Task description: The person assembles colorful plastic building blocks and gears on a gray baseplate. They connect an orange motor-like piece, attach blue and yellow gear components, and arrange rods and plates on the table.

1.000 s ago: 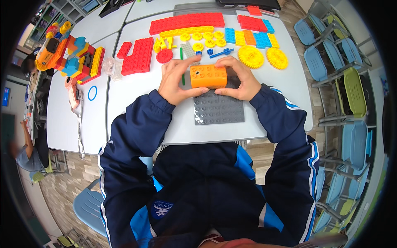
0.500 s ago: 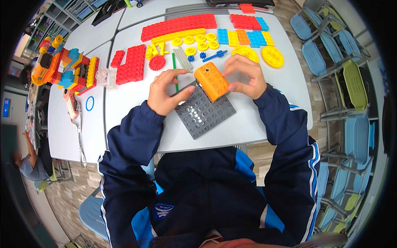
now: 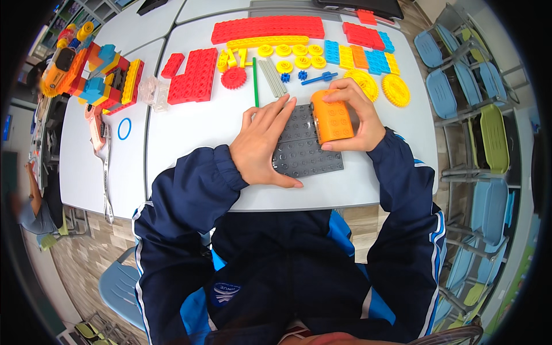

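Note:
My right hand (image 3: 363, 118) is closed round an orange studded block (image 3: 335, 118), with the thumb at its near end and the fingers at its far end. The block is tilted over the right side of two dark grey studded plates (image 3: 310, 158) that lie edge to edge; whether it touches them I cannot tell. My left hand (image 3: 259, 144) is open, its fingers stretched away from me and its thumb pointing right. It lies along the plates' left edge and covers part of it.
Beyond the plates are a green rod (image 3: 256, 83), grey rods (image 3: 272, 77), a blue axle piece (image 3: 319, 79), yellow wheels (image 3: 284, 66) and large yellow gears (image 3: 395, 90). Red bricks (image 3: 194, 75) lie farther left. A built brick model (image 3: 100, 72) and a blue ring (image 3: 124, 129) are at the left.
The plates have turned to lie squarer to the table edge. My right hand has moved the orange block right and turned it. My left hand has stretched out along the plates' left edge.

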Motion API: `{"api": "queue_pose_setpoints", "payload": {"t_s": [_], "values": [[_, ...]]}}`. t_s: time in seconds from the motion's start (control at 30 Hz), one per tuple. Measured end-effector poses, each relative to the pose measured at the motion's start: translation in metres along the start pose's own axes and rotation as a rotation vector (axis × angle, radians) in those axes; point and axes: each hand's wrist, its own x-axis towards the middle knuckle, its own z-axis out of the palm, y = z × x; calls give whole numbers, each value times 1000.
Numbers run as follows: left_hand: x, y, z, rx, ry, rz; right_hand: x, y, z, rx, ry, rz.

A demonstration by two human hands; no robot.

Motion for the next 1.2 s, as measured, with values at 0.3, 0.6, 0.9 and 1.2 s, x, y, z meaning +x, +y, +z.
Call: {"api": "queue_pose_setpoints", "payload": {"t_s": [0.3,0.6,0.9,1.2], "values": [[1,-3,9,-45,21,3,-3,10,4,91,-135,3],[5,-3,5,-54,6,35,-8,18,7,88,-94,-26],[4,-7,5,-94,22,36,-9,9,7,223,-75,179],[6,-6,5,-28,-40,44,-9,21,-7,472,-160,204]]}}
